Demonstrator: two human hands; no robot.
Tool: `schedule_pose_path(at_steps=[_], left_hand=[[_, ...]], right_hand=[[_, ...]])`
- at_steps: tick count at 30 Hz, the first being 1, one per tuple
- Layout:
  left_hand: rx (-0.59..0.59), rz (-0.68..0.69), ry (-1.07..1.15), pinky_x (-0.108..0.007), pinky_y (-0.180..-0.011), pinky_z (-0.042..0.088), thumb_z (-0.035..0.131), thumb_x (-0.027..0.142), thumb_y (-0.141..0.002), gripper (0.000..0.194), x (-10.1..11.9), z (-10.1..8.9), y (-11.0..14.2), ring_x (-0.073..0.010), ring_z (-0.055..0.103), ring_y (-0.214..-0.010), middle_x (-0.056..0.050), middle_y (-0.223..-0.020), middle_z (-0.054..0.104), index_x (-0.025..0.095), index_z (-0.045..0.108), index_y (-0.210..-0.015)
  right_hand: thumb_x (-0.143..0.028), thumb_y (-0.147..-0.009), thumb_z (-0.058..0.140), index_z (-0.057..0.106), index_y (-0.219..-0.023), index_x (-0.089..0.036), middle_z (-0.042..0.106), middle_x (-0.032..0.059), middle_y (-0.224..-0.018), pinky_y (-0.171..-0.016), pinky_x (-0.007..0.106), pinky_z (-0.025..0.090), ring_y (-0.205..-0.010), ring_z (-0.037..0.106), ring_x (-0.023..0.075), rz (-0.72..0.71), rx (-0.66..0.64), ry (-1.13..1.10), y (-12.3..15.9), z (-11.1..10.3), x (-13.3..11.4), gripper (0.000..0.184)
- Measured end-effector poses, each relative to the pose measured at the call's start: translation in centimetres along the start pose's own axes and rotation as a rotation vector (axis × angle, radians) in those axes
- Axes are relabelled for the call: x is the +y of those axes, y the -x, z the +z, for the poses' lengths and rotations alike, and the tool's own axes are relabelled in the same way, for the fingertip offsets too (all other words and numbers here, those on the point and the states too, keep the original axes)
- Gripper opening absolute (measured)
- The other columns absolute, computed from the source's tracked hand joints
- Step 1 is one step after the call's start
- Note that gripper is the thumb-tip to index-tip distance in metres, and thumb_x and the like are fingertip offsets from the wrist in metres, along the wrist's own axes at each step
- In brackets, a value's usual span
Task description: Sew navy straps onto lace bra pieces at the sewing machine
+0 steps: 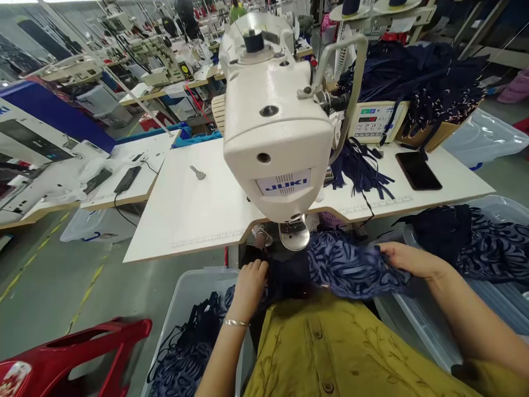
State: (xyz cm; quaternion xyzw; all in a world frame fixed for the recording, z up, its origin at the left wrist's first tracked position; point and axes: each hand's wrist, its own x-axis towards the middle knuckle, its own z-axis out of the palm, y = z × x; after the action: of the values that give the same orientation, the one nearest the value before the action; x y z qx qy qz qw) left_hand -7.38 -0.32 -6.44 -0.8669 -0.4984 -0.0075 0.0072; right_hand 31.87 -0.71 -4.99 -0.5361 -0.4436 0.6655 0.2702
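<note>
A navy garment (pixel 351 262) with a light-blue leaf-like pattern is stretched across my lap, below the needle area of a white JUKI sewing machine (pixel 281 127). My left hand (pixel 250 284), with a silver bangle on its wrist, is closed on the garment's dark plain end. My right hand (pixel 409 259) pinches the patterned end at the right, and the cloth there is slightly blurred. The garment lies in front of the metal presser area (pixel 294 234), apart from it as far as I can see.
At lower left stands a clear bin (pixel 192 278) of similar garments; another pile (pixel 491 242) fills a bin at right. On the white table (pixel 198 204) are navy straps (pixel 359 168), a phone (pixel 418 171), a small metal tool (pixel 197 172) and a control panel (pixel 374 122). A red stool (pixel 82 353) stands at left.
</note>
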Motion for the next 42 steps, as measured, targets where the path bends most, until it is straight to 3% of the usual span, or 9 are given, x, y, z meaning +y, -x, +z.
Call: schedule_pose_path(at_steps=[3, 6, 10, 20, 24, 29, 36, 39, 42], left_hand=[[-0.017, -0.032, 0.071, -0.036, -0.080, 0.050, 0.062, 0.013, -0.081, 0.037, 1.1, 0.0, -0.3, -0.0237, 0.062, -0.100, -0.009, -0.109, 0.061, 0.018, 0.051, -0.116], [0.047, 0.090, 0.314, -0.037, -0.093, 0.048, 0.061, 0.031, -0.087, 0.054, 4.2, -1.4, -1.6, -0.0235, 0.055, -0.118, -0.013, -0.128, 0.055, 0.019, 0.037, -0.134], [0.126, 0.145, 0.285, -0.035, -0.078, 0.050, 0.037, 0.024, -0.098, 0.021, 7.0, -3.2, -3.9, -0.0213, 0.064, -0.087, -0.010, -0.096, 0.067, 0.015, 0.053, -0.109], [0.062, 0.168, 0.188, -0.031, -0.059, 0.042, 0.039, 0.026, -0.097, 0.024, 8.1, -3.0, -4.0, -0.0178, 0.057, -0.055, -0.002, -0.059, 0.059, 0.019, 0.053, -0.079], [0.054, 0.111, 0.195, -0.033, -0.065, 0.046, 0.038, 0.034, -0.099, 0.025, 9.0, -2.8, -4.5, -0.0206, 0.062, -0.066, -0.005, -0.072, 0.065, 0.018, 0.054, -0.088], [-0.005, 0.102, 0.208, -0.036, -0.074, 0.050, 0.038, 0.021, -0.094, 0.021, 9.4, -2.2, -5.0, -0.0220, 0.065, -0.075, -0.012, -0.087, 0.068, 0.011, 0.053, -0.104], [-0.091, 0.131, 0.203, -0.035, -0.066, 0.050, 0.049, 0.021, -0.088, 0.011, 9.9, -2.0, -4.1, -0.0218, 0.064, -0.058, -0.007, -0.063, 0.063, 0.013, 0.057, -0.086], [-0.018, 0.062, 0.291, -0.037, -0.074, 0.052, 0.056, 0.044, -0.089, 0.033, 9.0, -3.0, -3.8, -0.0245, 0.068, -0.081, -0.010, -0.087, 0.068, 0.015, 0.056, -0.105], [0.108, 0.004, 0.557, -0.040, -0.089, 0.050, 0.067, 0.054, -0.079, 0.061, 7.3, -4.6, -3.5, -0.0265, 0.060, -0.109, -0.012, -0.117, 0.062, 0.019, 0.048, -0.124]], right_hand=[[-0.052, -0.067, 0.076, 0.067, -0.079, -0.015, 0.070, 0.0056, -0.078, -0.068, 0.030, 0.050, -0.069, 0.064, 0.0175, 0.076, -0.160, -0.119, -1.3, 2.6, -0.4, 0.040], [-0.057, -0.068, 0.074, 0.061, -0.074, -0.018, 0.065, 0.0012, -0.066, -0.060, 0.027, 0.048, -0.059, 0.059, 0.0144, 0.004, 0.104, -0.337, -3.5, 6.6, -1.7, 0.042], [-0.069, -0.074, 0.060, 0.054, -0.069, -0.020, 0.062, 0.0020, -0.061, -0.060, 0.031, 0.049, -0.058, 0.059, 0.0180, -0.087, 0.130, -0.379, -5.0, 10.5, -3.1, 0.049], [-0.047, -0.096, 0.033, 0.046, -0.070, -0.022, 0.058, 0.0033, -0.063, -0.056, 0.028, 0.036, -0.061, 0.055, 0.0194, -0.409, 0.309, 0.832, -6.7, 9.8, -2.1, 0.038], [-0.044, -0.096, 0.034, 0.049, -0.077, -0.022, 0.059, 0.0048, -0.068, -0.058, 0.029, 0.036, -0.066, 0.057, 0.0208, -0.392, 0.472, 0.797, -7.4, 10.1, -2.2, 0.033], [-0.054, -0.096, 0.031, 0.045, -0.070, -0.023, 0.054, -0.0017, -0.064, -0.059, 0.027, 0.043, -0.061, 0.052, 0.0161, -0.454, 0.346, 0.287, -6.6, 11.4, -2.1, 0.043], [-0.026, -0.095, 0.040, 0.060, -0.083, -0.018, 0.068, 0.0113, -0.082, -0.071, 0.033, 0.046, -0.082, 0.064, 0.0256, -0.530, 0.316, 0.981, -6.9, 12.0, -1.2, 0.025], [-0.025, -0.093, 0.049, 0.063, -0.080, -0.018, 0.069, 0.0103, -0.078, -0.066, 0.030, 0.044, -0.078, 0.064, 0.0250, -0.520, 0.215, 1.133, -6.1, 11.3, -2.9, 0.021], [-0.027, -0.092, 0.053, 0.066, -0.077, -0.022, 0.069, 0.0033, -0.074, -0.061, 0.026, 0.041, -0.071, 0.063, 0.0195, -0.665, -0.137, 1.085, -4.3, 11.0, -5.5, 0.021]])
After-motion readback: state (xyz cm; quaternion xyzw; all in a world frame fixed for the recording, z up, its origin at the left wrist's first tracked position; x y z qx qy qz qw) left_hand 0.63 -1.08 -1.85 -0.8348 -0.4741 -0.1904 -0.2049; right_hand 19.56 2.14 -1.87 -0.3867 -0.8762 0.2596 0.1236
